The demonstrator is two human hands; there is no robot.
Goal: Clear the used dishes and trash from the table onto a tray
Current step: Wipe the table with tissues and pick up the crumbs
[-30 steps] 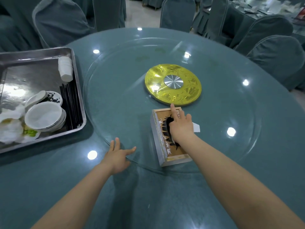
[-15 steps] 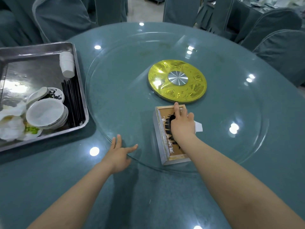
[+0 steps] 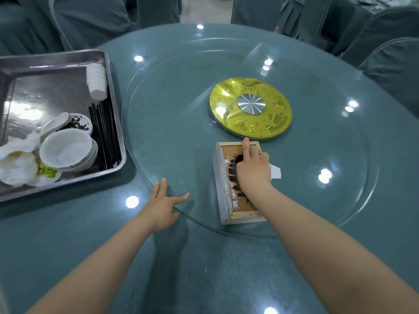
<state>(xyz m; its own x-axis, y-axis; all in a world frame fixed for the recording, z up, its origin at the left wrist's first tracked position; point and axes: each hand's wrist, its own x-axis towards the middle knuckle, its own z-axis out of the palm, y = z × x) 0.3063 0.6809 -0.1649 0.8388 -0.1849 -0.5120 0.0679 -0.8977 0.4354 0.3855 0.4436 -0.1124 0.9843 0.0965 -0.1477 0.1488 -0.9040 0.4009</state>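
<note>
Teal banquet table [image 3: 68,245], glass turntable [image 3: 172,123]; left hand [image 3: 162,206] fingers spread, right hand [image 3: 252,169] pinching tissue [image 3: 275,172].

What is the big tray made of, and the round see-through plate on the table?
The tray looks like polished metal, probably stainless steel: silvery, with blurry glare on its floor. The round plate looks like clear glass: the teal tablecloth shows through it, ceiling lights mirror sharply on top, and its edge glints.

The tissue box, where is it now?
In the head view, the tissue box lies on the glass turntable, just before the gold disc, under the right hand.
</note>
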